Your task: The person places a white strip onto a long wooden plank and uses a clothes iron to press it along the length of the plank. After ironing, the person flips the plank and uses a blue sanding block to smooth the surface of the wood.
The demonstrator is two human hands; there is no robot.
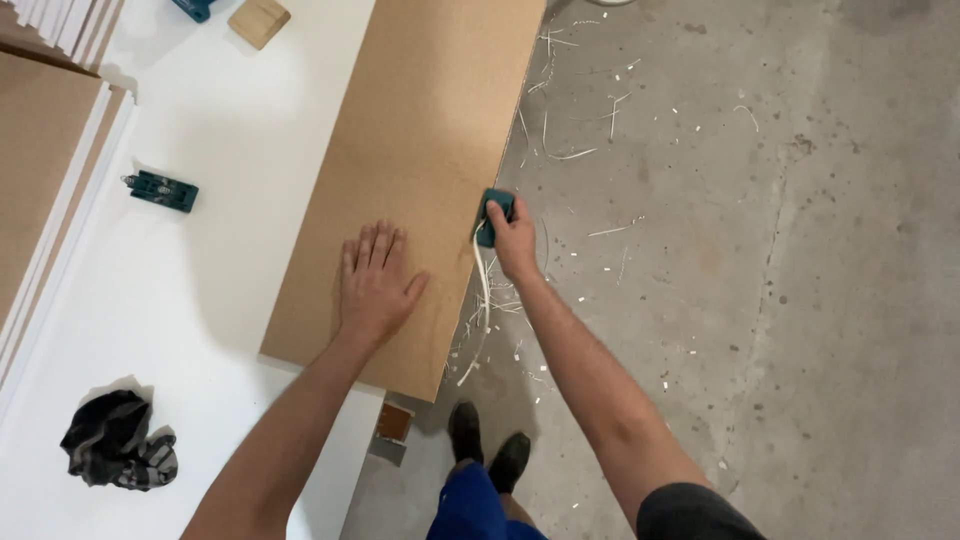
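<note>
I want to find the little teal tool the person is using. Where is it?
In the head view, the small teal tool is in the right hand, against the right edge of the brown board, beside the left hand lying flat on that board.

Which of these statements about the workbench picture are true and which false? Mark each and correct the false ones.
1. The left hand lies flat on the brown board. True.
2. The right hand holds a red tool. False: the tool is teal and sits at the board's edge.
3. A white strip curls down from the tool. True.
4. The rag lies on the board. False: it lies on the white table.
5. White shavings lie on the floor. True.
</note>
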